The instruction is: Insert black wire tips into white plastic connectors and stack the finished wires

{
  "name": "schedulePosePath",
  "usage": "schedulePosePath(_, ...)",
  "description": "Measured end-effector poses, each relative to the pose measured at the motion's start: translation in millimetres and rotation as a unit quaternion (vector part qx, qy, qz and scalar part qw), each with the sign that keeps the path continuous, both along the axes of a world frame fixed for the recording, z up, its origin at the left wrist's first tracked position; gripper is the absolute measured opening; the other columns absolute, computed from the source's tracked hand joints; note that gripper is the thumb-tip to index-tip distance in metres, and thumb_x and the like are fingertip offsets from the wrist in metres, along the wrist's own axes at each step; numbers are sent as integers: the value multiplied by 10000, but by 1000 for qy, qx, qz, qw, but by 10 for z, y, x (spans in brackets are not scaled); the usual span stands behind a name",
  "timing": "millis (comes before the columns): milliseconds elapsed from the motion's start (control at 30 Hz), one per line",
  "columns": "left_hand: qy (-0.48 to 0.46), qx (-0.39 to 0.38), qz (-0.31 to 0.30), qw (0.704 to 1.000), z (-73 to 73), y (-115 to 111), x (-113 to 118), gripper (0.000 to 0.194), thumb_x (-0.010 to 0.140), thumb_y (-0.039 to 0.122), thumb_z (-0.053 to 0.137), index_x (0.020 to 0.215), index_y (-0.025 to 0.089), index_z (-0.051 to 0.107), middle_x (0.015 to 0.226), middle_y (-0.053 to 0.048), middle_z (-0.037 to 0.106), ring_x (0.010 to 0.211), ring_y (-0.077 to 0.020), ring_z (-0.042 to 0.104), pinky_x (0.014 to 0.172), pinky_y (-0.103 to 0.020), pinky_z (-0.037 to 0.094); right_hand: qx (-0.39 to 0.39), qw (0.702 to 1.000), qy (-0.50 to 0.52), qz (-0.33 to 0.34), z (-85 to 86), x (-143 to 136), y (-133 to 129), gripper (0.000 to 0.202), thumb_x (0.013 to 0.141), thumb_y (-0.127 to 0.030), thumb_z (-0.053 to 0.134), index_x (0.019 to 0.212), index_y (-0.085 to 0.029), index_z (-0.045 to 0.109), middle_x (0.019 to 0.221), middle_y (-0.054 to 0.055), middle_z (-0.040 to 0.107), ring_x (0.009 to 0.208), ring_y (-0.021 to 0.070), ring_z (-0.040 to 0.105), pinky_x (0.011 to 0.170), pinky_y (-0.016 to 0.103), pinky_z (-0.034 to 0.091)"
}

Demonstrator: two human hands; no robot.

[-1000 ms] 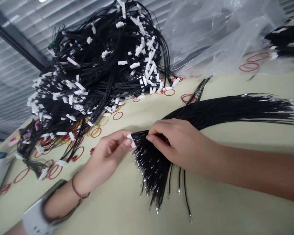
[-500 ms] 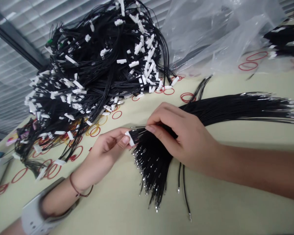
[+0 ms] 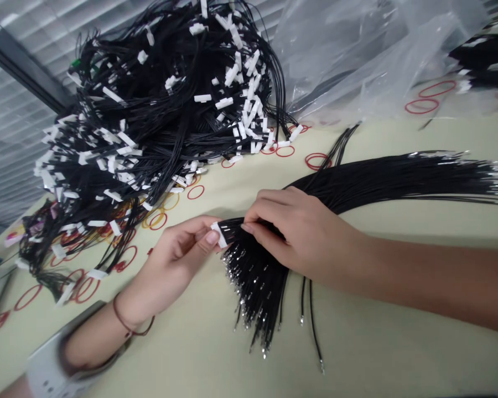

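Note:
Between thumb and fingers, my left hand pinches a small white connector housing. Several black wires run from the housing toward my other hand. My right hand is closed over the bundle of black wires, its thumb and index fingertip pinched on a wire close to the housing. Silvery crimped terminals tip the bundle's fanned near ends, which point down toward the table's front. The far part of the bundle stretches right, also ending in bare metal tips. Two loose wires hang below my right hand.
A large heap of black wire harnesses with white connectors rises at the back left. Red rubber bands and yellow ones lie scattered around it. A clear plastic bag stands behind, with more black wires at the far right.
My right hand has shifted slightly down and left, its fingertips closer to the connector housing. A wire that stuck out above the others at the housing now lies along them. My left hand keeps its pinch.

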State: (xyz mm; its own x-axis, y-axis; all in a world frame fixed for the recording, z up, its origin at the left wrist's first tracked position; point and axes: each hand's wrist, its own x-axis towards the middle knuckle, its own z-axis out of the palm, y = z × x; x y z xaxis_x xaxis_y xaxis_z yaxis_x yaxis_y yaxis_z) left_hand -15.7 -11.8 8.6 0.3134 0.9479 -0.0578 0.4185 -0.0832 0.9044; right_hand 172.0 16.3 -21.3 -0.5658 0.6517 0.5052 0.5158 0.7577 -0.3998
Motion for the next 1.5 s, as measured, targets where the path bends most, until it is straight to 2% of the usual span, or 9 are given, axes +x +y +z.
schedulePosePath(167, 10, 5, 1, 1000, -36, 3, -13, 130, 844, 196, 490, 859, 171, 617, 700, 9, 541, 655, -115, 486, 574, -198, 389, 1, 1000, -13, 8, 9, 1, -11, 243, 875, -215, 369, 756, -127, 562, 757, 27, 551, 692, 110, 489, 666, 267, 328)
schedulePosePath(467, 24, 23, -3, 999, -45, 1, -14, 156, 848, 178, 490, 887, 216, 636, 690, 29, 548, 640, -91, 480, 564, -176, 381, -13, 1000, 6, 16, 12, -7, 6, 228, 861, -204, 388, 755, -124, 573, 743, 23, 571, 665, 104, 490, 647, 256, 333)
schedulePosePath(833, 9, 32, -19, 999, -55, -4, -31, 215, 818, 117, 523, 916, 258, 652, 646, 51, 595, 574, -76, 487, 510, -160, 382, -36, 996, -2, 79, 15, 29, 50, 178, 851, -179, 407, 747, -128, 543, 736, 10, 549, 690, 93, 488, 678, 250, 348)
schedulePosePath(1100, 28, 80, -26, 996, -65, -15, -5, 244, 774, 34, 539, 908, 193, 667, 656, 37, 594, 593, -72, 494, 513, -144, 391, -22, 997, 30, 61, -16, -5, 14, 176, 845, -177, 418, 731, -110, 535, 718, 8, 532, 639, 83, 445, 623, 239, 342)
schedulePosePath(1300, 26, 88, -42, 995, -83, 0, -14, 194, 771, 60, 563, 888, 178, 664, 700, 22, 620, 631, -80, 512, 566, -149, 419, -4, 997, 11, 77, -33, -29, 12, 137, 836, -142, 426, 769, -105, 540, 729, 15, 518, 641, 97, 439, 625, 253, 350)
schedulePosePath(1367, 29, 74, -34, 996, -77, 16, -29, 167, 788, 94, 556, 897, 179, 649, 685, 25, 610, 612, -81, 501, 560, -157, 414, 32, 997, -7, 68, 1, -10, 23, 155, 841, -123, 409, 773, -100, 547, 746, 34, 517, 672, 112, 440, 645, 262, 353)
schedulePosePath(1433, 36, 57, -15, 998, -66, 38, -40, 128, 814, 141, 534, 888, 176, 632, 650, 30, 584, 590, -80, 489, 549, -160, 404, 108, 993, -29, 46, 50, 26, 38, 209, 852, -101, 365, 782, -97, 561, 783, 62, 522, 715, 137, 436, 671, 285, 347)
schedulePosePath(1500, 40, 46, -4, 998, -57, 56, -45, 110, 833, 180, 513, 850, 171, 621, 642, 29, 569, 600, -82, 493, 561, -162, 402, 180, 981, -51, 54, 87, 68, 56, 242, 857, -86, 338, 799, -105, 572, 795, 68, 520, 728, 151, 431, 676, 299, 338)
